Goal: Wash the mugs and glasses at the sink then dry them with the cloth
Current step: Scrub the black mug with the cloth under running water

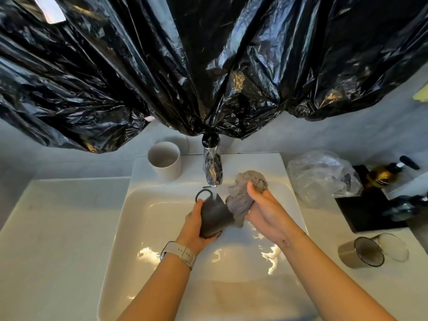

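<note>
My left hand [196,224] grips a dark grey mug [214,214] over the white sink [139,228], tilted with its mouth and handle toward the chrome tap [212,169]. Water runs from the tap into the mug. To the right of the mug, my right hand [261,210] holds a crumpled grey cloth [240,195] that touches the mug's side. A white mug [165,161] stands upright on the sink's back left ledge. On the counter at the right are a smoked glass [361,252] and a clear glass [393,246].
Black plastic sheeting [208,66] hangs over the wall behind the tap. At the right sit a crumpled clear plastic bag [322,174], a black tray [368,209] and an amber pump bottle [382,176]. A white counter [58,228] extends to the left.
</note>
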{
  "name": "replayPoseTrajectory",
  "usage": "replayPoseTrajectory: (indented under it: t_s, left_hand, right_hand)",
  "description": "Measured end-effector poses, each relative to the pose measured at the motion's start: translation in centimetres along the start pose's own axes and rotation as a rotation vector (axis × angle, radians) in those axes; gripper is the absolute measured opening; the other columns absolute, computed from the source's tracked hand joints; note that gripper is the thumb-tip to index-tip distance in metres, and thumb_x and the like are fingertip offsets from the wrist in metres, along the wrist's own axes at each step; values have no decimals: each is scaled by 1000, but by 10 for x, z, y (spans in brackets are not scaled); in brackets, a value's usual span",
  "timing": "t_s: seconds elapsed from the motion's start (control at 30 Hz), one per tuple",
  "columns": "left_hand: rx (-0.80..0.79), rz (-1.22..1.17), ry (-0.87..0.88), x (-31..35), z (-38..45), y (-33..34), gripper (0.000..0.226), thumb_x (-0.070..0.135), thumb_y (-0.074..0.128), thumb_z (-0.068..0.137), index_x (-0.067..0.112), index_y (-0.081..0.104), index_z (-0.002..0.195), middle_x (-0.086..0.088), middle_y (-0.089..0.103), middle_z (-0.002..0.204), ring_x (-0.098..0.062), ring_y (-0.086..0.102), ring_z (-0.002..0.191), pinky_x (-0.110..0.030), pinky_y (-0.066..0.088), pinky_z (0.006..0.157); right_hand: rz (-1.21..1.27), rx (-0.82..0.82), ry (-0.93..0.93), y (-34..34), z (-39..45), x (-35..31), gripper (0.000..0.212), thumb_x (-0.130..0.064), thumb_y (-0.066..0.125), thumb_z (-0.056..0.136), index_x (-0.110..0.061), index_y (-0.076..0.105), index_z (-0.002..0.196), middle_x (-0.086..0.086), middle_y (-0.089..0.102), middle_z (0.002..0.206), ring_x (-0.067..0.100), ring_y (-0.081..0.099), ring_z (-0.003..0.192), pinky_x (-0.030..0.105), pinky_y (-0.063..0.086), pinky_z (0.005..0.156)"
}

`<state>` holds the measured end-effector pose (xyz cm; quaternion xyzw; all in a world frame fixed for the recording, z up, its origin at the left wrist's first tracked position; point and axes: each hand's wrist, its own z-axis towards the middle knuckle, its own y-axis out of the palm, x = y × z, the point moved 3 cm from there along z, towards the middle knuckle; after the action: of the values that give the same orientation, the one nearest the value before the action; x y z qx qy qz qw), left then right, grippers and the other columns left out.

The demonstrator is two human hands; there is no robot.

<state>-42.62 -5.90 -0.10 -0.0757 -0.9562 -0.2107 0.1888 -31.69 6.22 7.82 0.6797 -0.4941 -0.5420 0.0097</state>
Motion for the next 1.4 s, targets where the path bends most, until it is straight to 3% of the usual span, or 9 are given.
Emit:
replayPoseTrajectory:
  t_s: [0.27, 0.37, 0.47, 0.53, 0.67, 0.87, 1.07, 1.17, 1.4]
  left_hand:
    - [-57, 137, 114, 1, -1, 5, 56, 51, 63, 91, 16, 47, 132, -21, 61, 125, -38, 64, 109, -42, 58, 68]
    - [-33, 182, 186, 6, -4, 3, 47, 50, 66, 88, 19, 46, 118, -18, 63, 116, -33, 67, 98, -38, 58, 58]
    - [-17, 210, 200, 10, -7, 3, 42, 52, 66, 88, 23, 44, 110, -14, 62, 113, -30, 66, 97, -35, 58, 57]
    - [-24, 171, 206, 11, -7, 3, 38, 52, 65, 88, 25, 45, 107, -13, 62, 113, -29, 65, 98, -37, 58, 61]
    - [-60, 247, 263, 12, -9, 3, 39, 52, 62, 89, 26, 49, 116, -12, 63, 115, -25, 64, 100, -39, 57, 71]
    - [-340, 313, 159, 20, -16, 7, 56, 65, 39, 93, 26, 75, 113, -9, 71, 121, -27, 67, 112, -47, 52, 98]
    - [-167, 277, 220, 28, -10, -5, 57, 60, 37, 98, 19, 62, 127, -13, 68, 123, -28, 65, 111, -40, 57, 80]
    - [-140, 331, 257, 31, -9, -7, 55, 57, 40, 99, 17, 53, 134, -14, 65, 127, -29, 64, 113, -43, 57, 85]
    - [-76, 535, 238, 29, -9, 0, 62, 58, 45, 97, 12, 42, 138, -15, 66, 121, -30, 66, 107, -52, 56, 92]
  right_hand:
    - [-490, -137, -87, 16, -7, 32, 41, -17, 77, 72, -40, 72, 105, -13, 40, 149, 11, 49, 129, 26, 51, 94]
    - [-657, -126, -102, 11, -7, 42, 50, -30, 75, 82, -44, 58, 127, -16, 17, 157, 14, 31, 140, 32, 46, 106]
    - [-724, 127, -189, 7, -2, 46, 88, -31, 84, 73, -33, 32, 145, -8, 26, 146, 13, 35, 132, 34, 46, 105]
    - [-829, 275, -174, 9, 5, 47, 76, -42, 87, 65, -20, 53, 129, -2, 47, 131, 13, 50, 118, 30, 51, 97]
    - [-733, 53, -1, 12, 16, 45, 23, -33, 85, 71, -27, 74, 90, -5, 76, 93, 17, 70, 96, 22, 57, 80]
    - [-718, -310, 171, 28, 25, 26, 34, -10, 80, 77, -22, 71, 107, 1, 75, 106, 16, 69, 104, 27, 55, 88]
    - [-973, -251, -62, 36, 31, 20, 42, -42, 82, 72, -26, 72, 110, -4, 74, 105, 8, 68, 100, 29, 55, 92]
    - [-768, -272, 129, 27, 27, 30, 54, -56, 72, 72, -27, 68, 118, -7, 73, 112, 9, 67, 106, 24, 54, 90]
    - [-731, -395, 265, 9, 33, 36, 34, -10, 78, 79, -15, 69, 112, 7, 73, 110, 24, 69, 105, 31, 56, 86]
